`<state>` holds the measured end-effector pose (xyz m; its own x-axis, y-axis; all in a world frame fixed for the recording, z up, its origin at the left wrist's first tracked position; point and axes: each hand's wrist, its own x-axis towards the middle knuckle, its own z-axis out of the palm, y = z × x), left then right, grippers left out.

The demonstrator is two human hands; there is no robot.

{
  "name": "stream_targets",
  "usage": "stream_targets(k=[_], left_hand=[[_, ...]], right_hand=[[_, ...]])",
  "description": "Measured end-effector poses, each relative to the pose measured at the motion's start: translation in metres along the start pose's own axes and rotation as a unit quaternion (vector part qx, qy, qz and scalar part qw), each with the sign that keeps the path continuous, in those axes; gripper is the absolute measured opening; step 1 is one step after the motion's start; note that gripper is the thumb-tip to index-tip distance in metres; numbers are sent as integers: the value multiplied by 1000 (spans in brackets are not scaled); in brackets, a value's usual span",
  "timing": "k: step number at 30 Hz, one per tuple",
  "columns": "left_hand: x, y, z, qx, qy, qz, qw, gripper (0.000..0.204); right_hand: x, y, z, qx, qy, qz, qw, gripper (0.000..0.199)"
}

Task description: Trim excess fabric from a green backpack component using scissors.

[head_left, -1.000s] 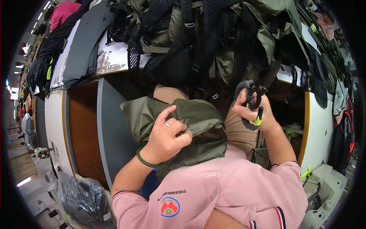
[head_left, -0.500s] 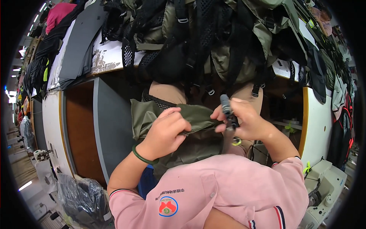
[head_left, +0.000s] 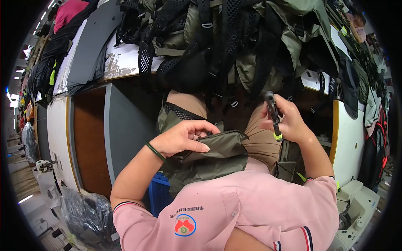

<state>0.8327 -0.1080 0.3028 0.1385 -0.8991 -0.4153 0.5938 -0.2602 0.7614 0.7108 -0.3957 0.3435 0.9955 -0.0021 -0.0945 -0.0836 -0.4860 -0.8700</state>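
Across my lap lies an olive-green fabric bag piece (head_left: 217,152) with a dark edge along its upper side. My left hand (head_left: 184,138) pinches that edge between thumb and fingers, a dark green bangle on its wrist. Black mesh trim (head_left: 180,113) shows on the fabric beyond the hand. Off to the right, clear of the fabric, my right hand (head_left: 289,121) is raised and closed around a slim dark hand tool (head_left: 272,111) with a yellow-green end. Motion blurs the fingertips there, and the tool's exact kind cannot be made out.
Olive and black backpacks (head_left: 217,46) with straps and buckles are heaped on the worktable ahead. Grey flat panels (head_left: 90,46) lie at its left. Below stands an open cabinet (head_left: 88,142). A white sewing machine (head_left: 356,209) is at lower right, a plastic-wrapped bundle (head_left: 90,215) at lower left.
My right hand has drawn away from the fabric, up and to the right, carrying the dark tool. My left hand has turned and moved slightly right, and the olive fabric has shifted with it.
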Motion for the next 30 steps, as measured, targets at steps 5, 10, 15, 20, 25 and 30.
stream_targets(k=[5,10,15,20,25,30], left_hand=[[11,4,3,-1,-22,-3,1000,46],[14,9,13,-43,-5,-19,999,47],[13,-1,-2,-57,-31,-39,997,50],[10,-5,-4,-73,-37,-15,997,49],[8,-7,-9,-82,-17,-11,996,52],[10,-5,-7,-76,-22,-13,997,52]], right_hand=[[8,0,14,-32,-68,-48,996,46],[26,-14,35,-45,-108,-116,986,33],[31,-12,38,88,-4,-43,995,21],[20,-6,1,-81,1,-41,996,42],[7,2,-32,-323,-56,-111,938,63],[-2,3,-40,-397,-113,-106,905,62]])
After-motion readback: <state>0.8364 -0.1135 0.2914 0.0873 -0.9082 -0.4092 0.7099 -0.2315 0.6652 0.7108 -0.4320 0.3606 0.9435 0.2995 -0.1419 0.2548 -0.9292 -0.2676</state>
